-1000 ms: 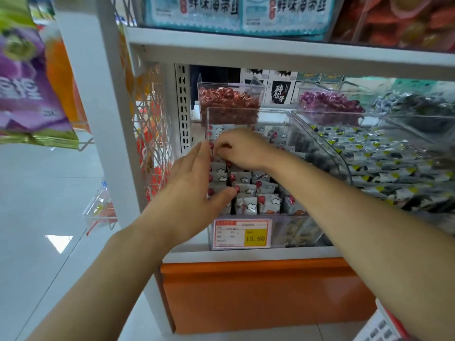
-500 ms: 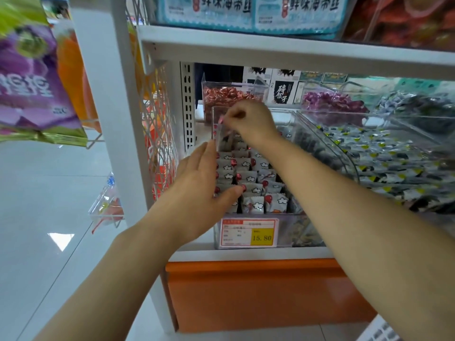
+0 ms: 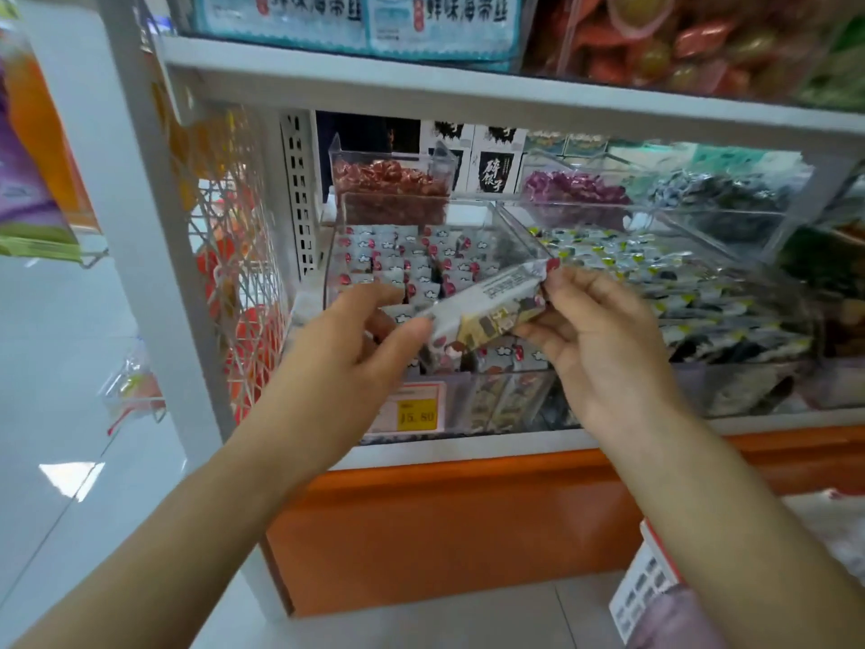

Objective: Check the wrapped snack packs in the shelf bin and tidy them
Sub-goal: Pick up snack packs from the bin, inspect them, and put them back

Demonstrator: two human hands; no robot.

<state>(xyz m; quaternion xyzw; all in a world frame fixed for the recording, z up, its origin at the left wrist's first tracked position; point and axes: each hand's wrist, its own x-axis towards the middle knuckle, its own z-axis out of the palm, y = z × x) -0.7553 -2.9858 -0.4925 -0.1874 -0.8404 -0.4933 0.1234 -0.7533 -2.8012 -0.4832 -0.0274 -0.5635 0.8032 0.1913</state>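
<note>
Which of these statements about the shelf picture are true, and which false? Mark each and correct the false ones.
1. The left hand and right hand both hold one pack. True.
2. The pack lies in the bin. False: the hands hold it up, out of the bin.
3. A price tag sits on the bin's front. True.
4. The shelf base is blue. False: it is orange.

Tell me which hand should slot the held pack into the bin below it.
Probably left: the left hand grips the pack right above the bin, while the right hand pinches its other end nearer the neighbouring bin.
</note>
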